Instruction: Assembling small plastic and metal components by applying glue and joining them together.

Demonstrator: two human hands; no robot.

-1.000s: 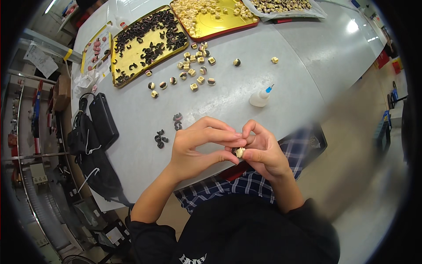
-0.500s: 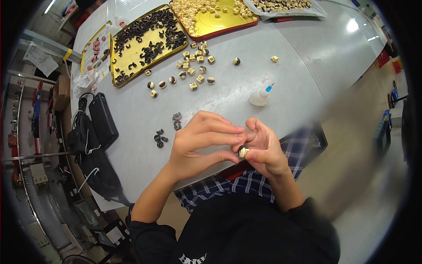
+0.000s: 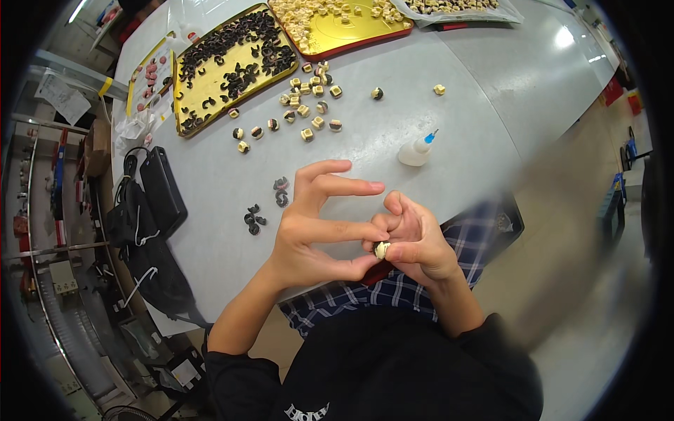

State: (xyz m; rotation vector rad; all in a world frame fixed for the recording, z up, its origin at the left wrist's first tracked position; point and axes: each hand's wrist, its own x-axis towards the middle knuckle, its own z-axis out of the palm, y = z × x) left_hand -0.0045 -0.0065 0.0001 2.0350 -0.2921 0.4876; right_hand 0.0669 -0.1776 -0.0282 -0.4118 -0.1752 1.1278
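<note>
Over the table's near edge, a small cream-and-black block-like piece (image 3: 381, 250) is held between both hands. My right hand (image 3: 419, 242) pinches it between thumb and curled fingers. From the other side, the thumb and index finger of my left hand (image 3: 309, 231) close on the same piece, while its other fingers stretch away. Two small clusters of black C-shaped pieces (image 3: 281, 191) lie left of my left hand. Beyond my hands stands a squat translucent squeeze bottle (image 3: 415, 151) with a blue needle tip. Several finished-looking cream-and-dark pieces (image 3: 307, 135) are scattered farther back.
A yellow tray (image 3: 203, 81) of black curved pieces sits at the back left, beside a gold tray (image 3: 330, 35) with cream pieces. A lined tray (image 3: 463, 19) of assembled pieces is at the far right. A black power adapter (image 3: 163, 184) with cables lies on the left edge.
My left middle and ring fingers have lifted and spread away from the right hand. The left thumb and index finger have closed onto the piece, which has shifted slightly left and down.
</note>
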